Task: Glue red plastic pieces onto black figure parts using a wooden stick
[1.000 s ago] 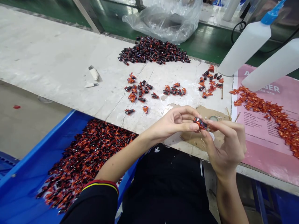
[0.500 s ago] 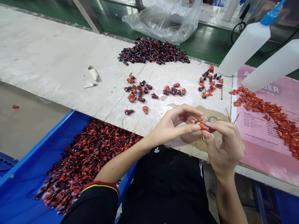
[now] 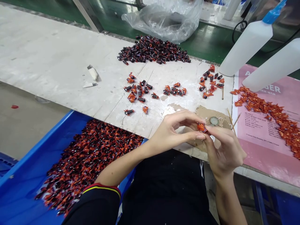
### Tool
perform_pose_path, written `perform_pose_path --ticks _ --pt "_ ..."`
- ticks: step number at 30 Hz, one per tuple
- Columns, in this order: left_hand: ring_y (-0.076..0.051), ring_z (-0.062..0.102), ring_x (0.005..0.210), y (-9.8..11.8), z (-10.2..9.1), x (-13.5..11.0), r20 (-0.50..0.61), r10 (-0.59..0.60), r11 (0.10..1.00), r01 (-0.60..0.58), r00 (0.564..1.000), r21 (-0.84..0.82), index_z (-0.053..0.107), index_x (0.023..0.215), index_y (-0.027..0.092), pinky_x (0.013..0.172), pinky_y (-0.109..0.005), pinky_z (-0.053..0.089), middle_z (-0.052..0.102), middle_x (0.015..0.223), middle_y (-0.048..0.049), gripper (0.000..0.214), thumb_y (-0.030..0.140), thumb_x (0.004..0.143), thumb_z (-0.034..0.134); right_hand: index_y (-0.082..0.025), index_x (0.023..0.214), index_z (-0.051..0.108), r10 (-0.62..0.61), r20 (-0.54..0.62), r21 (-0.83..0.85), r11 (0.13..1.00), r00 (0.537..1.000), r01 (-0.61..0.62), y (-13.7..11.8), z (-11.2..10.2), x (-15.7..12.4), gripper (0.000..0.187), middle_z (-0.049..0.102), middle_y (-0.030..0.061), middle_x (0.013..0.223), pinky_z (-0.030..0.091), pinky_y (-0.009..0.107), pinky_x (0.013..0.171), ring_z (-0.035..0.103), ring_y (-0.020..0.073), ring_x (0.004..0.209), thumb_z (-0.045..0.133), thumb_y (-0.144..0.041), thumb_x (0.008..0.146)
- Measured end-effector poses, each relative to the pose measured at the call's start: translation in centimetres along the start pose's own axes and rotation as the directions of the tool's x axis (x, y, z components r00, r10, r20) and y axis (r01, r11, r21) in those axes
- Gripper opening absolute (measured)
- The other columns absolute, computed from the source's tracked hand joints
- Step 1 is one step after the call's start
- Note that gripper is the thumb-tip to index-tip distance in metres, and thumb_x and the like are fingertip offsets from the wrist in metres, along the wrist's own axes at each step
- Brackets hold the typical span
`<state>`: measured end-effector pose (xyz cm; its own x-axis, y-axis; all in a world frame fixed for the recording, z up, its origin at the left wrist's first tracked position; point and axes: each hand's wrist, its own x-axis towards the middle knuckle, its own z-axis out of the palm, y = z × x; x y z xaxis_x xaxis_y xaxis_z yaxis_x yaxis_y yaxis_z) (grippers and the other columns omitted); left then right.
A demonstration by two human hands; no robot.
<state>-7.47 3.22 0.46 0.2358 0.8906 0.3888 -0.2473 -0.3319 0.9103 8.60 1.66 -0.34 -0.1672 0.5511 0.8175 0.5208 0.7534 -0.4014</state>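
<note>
The left grip (image 3: 172,132) and right grip (image 3: 225,150) pinch an orange piece (image 3: 202,127).

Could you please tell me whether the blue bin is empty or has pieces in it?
Not empty: the blue bin holds a broad heap of orange-and-black pieces, with bare blue surface showing left of them.

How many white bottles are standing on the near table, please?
2. The first bottle, with a blue tip, stands beside the pink sheet; the second bottle, cut off by the picture's right edge, stands on it. More could be hidden behind them.
</note>
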Motion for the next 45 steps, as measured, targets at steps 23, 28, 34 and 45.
perform_pose_path --ticks 23,28,34,45 --pt "-0.014 0.074 0.092 -0.1 1.2 -1.0 0.006 0.363 0.777 -0.306 0.932 0.550 0.065 0.092 0.011 0.083 -0.018 0.058 0.076 0.092 -0.0093 0.007 0.006 0.088 0.062 -0.017 0.109 0.063 -0.086 -0.043 -0.089 0.993 0.995 0.082 0.3 0.4 -0.4 0.034 0.068 0.0011 0.078 0.057 0.029 0.068 0.067 0.0154 0.072 0.067 0.001 0.080" --pt "-0.013 0.074 0.085 -0.2 2.0 -1.1 -0.098 0.378 0.794 -0.268 0.921 0.546 0.065 0.089 0.012 0.079 -0.017 0.059 0.076 0.087 -0.0068 0.007 0.007 0.089 0.061 -0.017 0.111 0.064 -0.143 -0.067 -0.125 0.983 0.987 0.134 0.6 0.6 -0.5 0.037 0.069 0.0021 0.078 0.057 0.029 0.066 0.069 0.0167 0.071 0.069 0.001 0.079" --pt "-0.014 0.074 0.089 -0.4 2.8 -1.2 -0.176 0.378 0.820 -0.241 0.909 0.518 0.065 0.090 0.014 0.081 -0.020 0.059 0.076 0.088 -0.0067 0.007 0.008 0.089 0.061 -0.019 0.117 0.064 -0.156 -0.091 -0.153 0.978 0.984 0.141 0.5 0.8 -0.5 0.045 0.070 0.0018 0.078 0.058 0.030 0.065 0.069 0.0173 0.070 0.070 0.001 0.077" --pt "-0.014 0.073 0.083 -0.3 3.5 -1.5 -0.293 0.214 0.912 -0.083 0.932 0.403 0.065 0.088 0.014 0.073 -0.020 0.059 0.076 0.088 -0.0068 0.005 0.013 0.090 0.061 -0.019 0.115 0.064 -0.208 -0.105 -0.218 0.959 0.973 0.181 0.8 1.0 -0.8 0.046 0.069 0.0009 0.078 0.059 0.028 0.064 0.069 0.0165 0.069 0.071 0.002 0.076"
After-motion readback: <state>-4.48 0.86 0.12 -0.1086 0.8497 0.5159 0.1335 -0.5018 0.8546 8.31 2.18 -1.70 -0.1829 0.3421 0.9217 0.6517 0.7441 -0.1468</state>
